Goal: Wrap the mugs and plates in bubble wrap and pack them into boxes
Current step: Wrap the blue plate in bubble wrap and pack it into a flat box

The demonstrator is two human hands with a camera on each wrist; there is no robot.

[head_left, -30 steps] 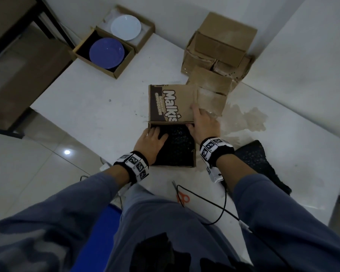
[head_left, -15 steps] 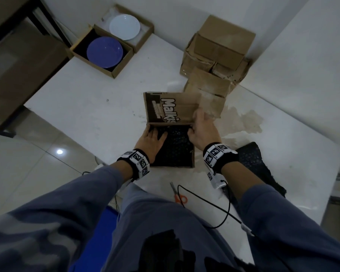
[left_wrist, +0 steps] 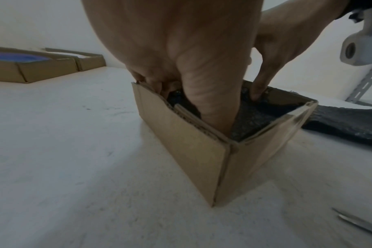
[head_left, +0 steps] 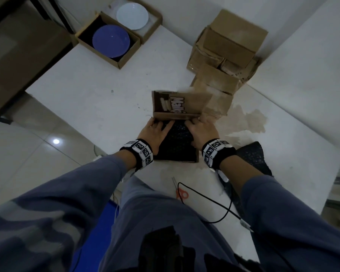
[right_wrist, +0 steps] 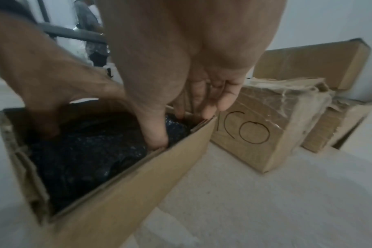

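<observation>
A small cardboard box (head_left: 197, 154) stands on the white table before me, filled with a bundle in black bubble wrap (head_left: 177, 142); what the wrap covers is hidden. The printed lid (head_left: 177, 105) stands tilted up at the far edge. My left hand (head_left: 155, 132) grips the lid's near-left corner, its thumb down inside along the left wall (left_wrist: 181, 151). My right hand (head_left: 201, 130) holds the right corner, with the thumb on the wrap (right_wrist: 85, 159) and the fingers (right_wrist: 212, 100) behind the flap.
A blue plate (head_left: 111, 41) and a white plate (head_left: 132, 15) lie in open flat boxes at the far left corner. Stacked cardboard boxes (head_left: 230, 46) sit just behind the lid. Loose black bubble wrap (head_left: 251, 156) lies to the right, orange-handled scissors (head_left: 182, 194) near the front edge.
The lid lay flat open on the table; it has swung up toward me. Both hands slid forward to the box's far edge, the right one coming off the lid's top.
</observation>
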